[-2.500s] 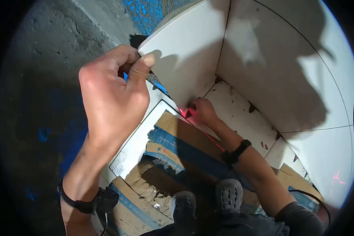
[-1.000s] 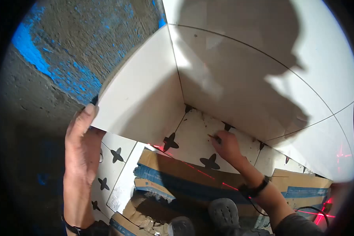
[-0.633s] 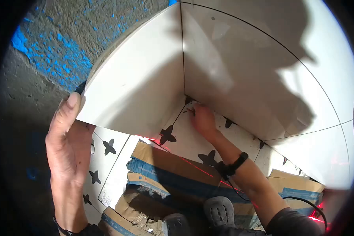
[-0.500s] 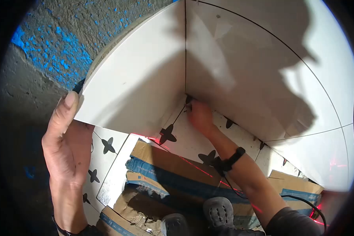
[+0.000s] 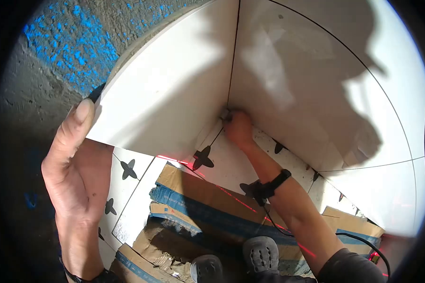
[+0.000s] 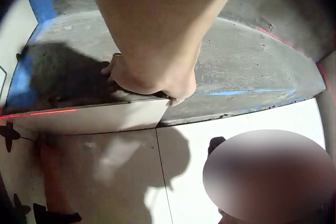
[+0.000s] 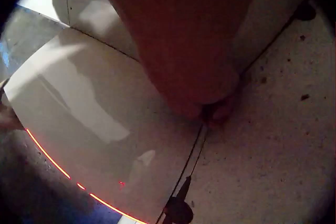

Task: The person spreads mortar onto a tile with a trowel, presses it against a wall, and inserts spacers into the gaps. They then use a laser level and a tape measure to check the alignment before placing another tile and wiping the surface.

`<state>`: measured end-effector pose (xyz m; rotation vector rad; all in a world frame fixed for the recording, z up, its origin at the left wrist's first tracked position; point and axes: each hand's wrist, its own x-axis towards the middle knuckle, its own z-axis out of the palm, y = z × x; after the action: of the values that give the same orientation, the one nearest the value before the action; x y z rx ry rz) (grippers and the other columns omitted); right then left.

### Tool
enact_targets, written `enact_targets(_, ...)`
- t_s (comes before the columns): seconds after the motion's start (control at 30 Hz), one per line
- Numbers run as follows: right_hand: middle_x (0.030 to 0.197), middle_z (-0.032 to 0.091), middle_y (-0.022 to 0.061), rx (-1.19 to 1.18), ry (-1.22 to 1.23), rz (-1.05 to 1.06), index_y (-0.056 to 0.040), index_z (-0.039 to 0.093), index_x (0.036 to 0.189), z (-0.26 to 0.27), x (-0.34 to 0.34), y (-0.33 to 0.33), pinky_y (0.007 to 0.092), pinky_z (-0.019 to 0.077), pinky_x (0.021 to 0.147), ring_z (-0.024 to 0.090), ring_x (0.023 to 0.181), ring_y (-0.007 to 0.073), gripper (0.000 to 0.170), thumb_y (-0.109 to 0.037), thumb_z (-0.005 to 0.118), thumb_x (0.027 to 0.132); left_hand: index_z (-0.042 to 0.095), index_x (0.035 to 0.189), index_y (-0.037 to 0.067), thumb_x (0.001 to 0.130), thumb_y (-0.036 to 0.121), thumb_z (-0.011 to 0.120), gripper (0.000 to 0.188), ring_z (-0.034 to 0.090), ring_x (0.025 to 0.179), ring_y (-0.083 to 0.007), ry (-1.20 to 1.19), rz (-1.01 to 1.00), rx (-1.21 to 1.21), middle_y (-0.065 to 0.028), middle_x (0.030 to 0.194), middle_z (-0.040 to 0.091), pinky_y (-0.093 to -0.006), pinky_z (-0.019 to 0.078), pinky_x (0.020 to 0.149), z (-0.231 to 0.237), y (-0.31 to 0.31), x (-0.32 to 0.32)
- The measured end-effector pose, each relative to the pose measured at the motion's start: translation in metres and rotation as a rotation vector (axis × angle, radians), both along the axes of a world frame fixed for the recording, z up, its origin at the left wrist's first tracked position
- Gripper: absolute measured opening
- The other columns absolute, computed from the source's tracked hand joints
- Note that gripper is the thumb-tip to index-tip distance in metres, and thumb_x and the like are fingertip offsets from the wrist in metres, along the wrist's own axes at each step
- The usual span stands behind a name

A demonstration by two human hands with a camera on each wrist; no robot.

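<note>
An upright white tile (image 5: 151, 99) is gripped at its outer edge by my left hand (image 5: 75, 160), thumb over the near face. In the left wrist view, the fingers of the left hand (image 6: 155, 79) curl over the edge of the tile (image 6: 115, 117). Down in the inner corner, my right hand (image 5: 239, 128) pinches a small grey piece (image 5: 225, 114) at the foot of the tile. The right wrist view shows the right hand (image 7: 205, 87) low against the tile's bottom joint; its fingertips are dark and partly hidden. A black cross-shaped spacer (image 5: 203, 157) lies on the floor joint nearby.
White wall tiles (image 5: 307, 94) rise behind the right hand. Cardboard (image 5: 212, 193) with blue bands covers the floor before the shoes (image 5: 261, 253). A rough grey wall with blue patches (image 5: 75, 47) stands at left. Red laser lines and a black cable (image 5: 368, 241) are in view.
The right hand has gone from the front floor joint over the floor tile into the back corner. The left hand has shifted its hold on the tile, and the head view has moved.
</note>
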<state>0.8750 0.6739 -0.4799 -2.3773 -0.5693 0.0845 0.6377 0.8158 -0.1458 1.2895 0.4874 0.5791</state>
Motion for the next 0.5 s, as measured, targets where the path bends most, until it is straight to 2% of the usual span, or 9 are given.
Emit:
enact_targets(0.1,0.095,0.073,0.0224,-0.023,-0.076,-0.029,-0.0017,0.074,0.089,0.011,-0.005,0.002,0.0506,0.0567,0.083,0.07,0.094,0.0422,0.026,-0.027,0.077,0.085,0.064,0.121,-0.008,0.09,0.042,0.073,0.06,0.055,0.122,-0.0321,-0.009,0.029,0.013,-0.0224,0.123,0.064,-0.0458,0.0317,0.113,-0.001,0.001,-0.001)
enact_targets(0.17,0.097,0.073,0.0213,-0.049,0.0,-0.059,-0.0022,0.074,0.09,0.017,-0.007,0.003,0.0501,0.0565,0.084,0.071,0.095,0.0414,0.027,-0.028,0.077,0.085,0.064,0.12,-0.007,0.09,0.042,0.073,0.058,0.056,0.121,-0.0318,0.021,-0.016,0.029,-0.0214,0.123,0.064,-0.0458,0.0326,0.112,0.0,0.001,-0.002)
enact_targets(0.3,0.1,0.074,0.0201,-0.025,-0.099,-0.029,-0.0033,0.075,0.094,0.0,-0.006,-0.001,0.0496,0.056,0.087,0.071,0.096,0.0403,0.025,-0.027,0.075,0.086,0.064,0.117,-0.005,0.09,0.041,0.073,0.054,0.056,0.119,-0.0308,0.014,-0.021,0.029,-0.0204,0.12,0.064,-0.0461,0.0347,0.11,0.0,0.001,0.0)
enact_targets(0.37,0.097,0.072,0.0253,0.013,-0.173,0.037,-0.0006,0.075,0.097,-0.001,-0.005,-0.004,0.0504,0.0552,0.086,0.069,0.094,0.044,0.027,-0.023,0.072,0.084,0.064,0.121,-0.004,0.091,0.044,0.072,0.056,0.055,0.122,-0.0292,0.034,-0.053,0.036,-0.0181,0.122,0.064,-0.0455,0.0326,0.113,-0.001,0.008,-0.004)
enact_targets(0.4,0.097,0.072,0.0253,0.013,-0.201,0.041,-0.0006,0.075,0.097,-0.004,-0.006,-0.004,0.0504,0.0552,0.086,0.069,0.094,0.044,0.027,-0.023,0.072,0.084,0.065,0.124,-0.003,0.092,0.047,0.071,0.059,0.054,0.125,-0.0275,0.064,-0.093,0.042,-0.0159,0.125,0.063,-0.0448,0.0306,0.116,-0.002,0.009,-0.004)
enact_targets(0.43,0.098,0.071,0.0255,0.03,-0.191,0.011,-0.0008,0.075,0.099,-0.014,-0.007,-0.002,0.0506,0.055,0.086,0.069,0.095,0.044,0.027,-0.023,0.071,0.084,0.064,0.124,-0.003,0.091,0.047,0.073,0.061,0.054,0.126,-0.0288,0.026,-0.049,0.044,-0.0168,0.126,0.063,-0.0447,0.0309,0.116,0.0,0.003,-0.001)
enact_targets(0.5,0.099,0.071,0.0258,0.048,-0.204,-0.021,-0.001,0.074,0.1,-0.005,-0.004,-0.001,0.0508,0.0548,0.087,0.069,0.096,0.0439,0.027,-0.022,0.071,0.084,0.064,0.123,-0.002,0.089,0.047,0.074,0.06,0.054,0.126,-0.0286,0.014,-0.072,0.033,-0.0169,0.126,0.063,-0.0447,0.0308,0.116,-0.003,0.011,-0.005)
